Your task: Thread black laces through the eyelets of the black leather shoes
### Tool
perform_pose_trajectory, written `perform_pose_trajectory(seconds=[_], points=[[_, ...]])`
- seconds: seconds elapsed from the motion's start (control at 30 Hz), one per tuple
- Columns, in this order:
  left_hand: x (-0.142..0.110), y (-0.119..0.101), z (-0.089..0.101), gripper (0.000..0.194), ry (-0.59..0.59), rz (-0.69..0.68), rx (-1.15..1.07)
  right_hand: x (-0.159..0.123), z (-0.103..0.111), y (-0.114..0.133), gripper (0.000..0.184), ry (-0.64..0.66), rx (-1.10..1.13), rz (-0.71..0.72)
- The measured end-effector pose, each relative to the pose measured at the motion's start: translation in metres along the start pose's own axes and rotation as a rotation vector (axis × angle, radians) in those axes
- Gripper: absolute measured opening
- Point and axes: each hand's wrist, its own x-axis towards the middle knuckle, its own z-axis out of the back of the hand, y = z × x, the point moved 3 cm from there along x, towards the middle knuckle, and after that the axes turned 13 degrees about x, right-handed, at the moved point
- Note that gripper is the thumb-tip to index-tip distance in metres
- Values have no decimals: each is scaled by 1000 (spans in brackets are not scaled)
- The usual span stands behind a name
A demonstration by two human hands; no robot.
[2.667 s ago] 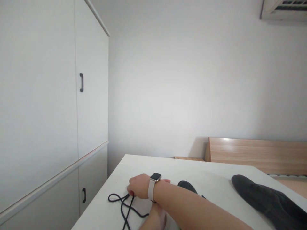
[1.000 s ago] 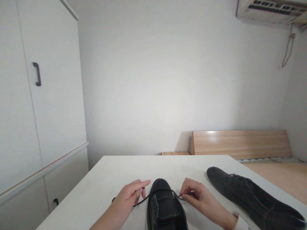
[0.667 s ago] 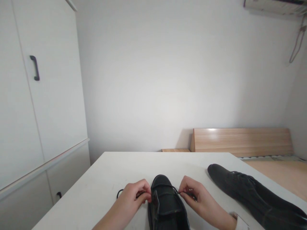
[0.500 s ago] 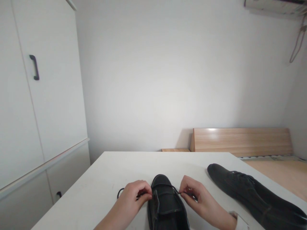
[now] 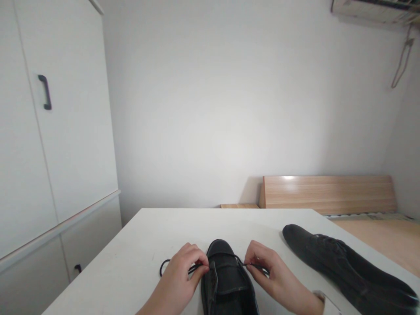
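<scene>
A black leather shoe [image 5: 226, 280] stands toe-away on the white table [image 5: 154, 245], right in front of me. A black shoelace [image 5: 170, 264] runs across its front, with a loop lying on the table to the left. My left hand [image 5: 183, 273] is closed, pinching the lace at the shoe's left side. My right hand [image 5: 264, 271] is closed too, pinching the other stretch of the lace at the shoe's right side. A watch strap shows at my right wrist.
A second black shoe [image 5: 341, 267] lies on the table to the right. A white wardrobe [image 5: 52, 144] with black handles stands on the left. A wooden bed frame [image 5: 328, 194] sits behind the table. An air conditioner [image 5: 370, 11] hangs at top right.
Earlier my right hand reached left for the loose lace. Since then both hands have come to the shoe and pinched the lace. In the last half second they barely moved.
</scene>
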Motion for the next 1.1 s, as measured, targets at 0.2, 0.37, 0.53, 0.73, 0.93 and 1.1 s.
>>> perform_pose_trajectory(seconds=[0.2, 0.37, 0.53, 0.73, 0.93, 1.1], points=[[0, -3, 2, 18, 13, -20, 54, 0, -1, 4, 14, 14, -48, 0], [0, -7, 2, 22, 30, -74, 199, -1, -1, 10, 16, 23, -48, 24], [-1, -9, -2, 21, 35, -131, 278, -1, -2, 12, 17, 33, -79, 28], [1, -3, -5, 17, -27, -96, 267, -1, -2, 12, 19, 10, -155, 78], [3, 2, -7, 17, 8, -63, 157, -3, -4, 15, 17, 14, -273, 99], [1, 1, -8, 21, 6, -16, 67, -4, -5, 20, 18, 49, -316, 128]])
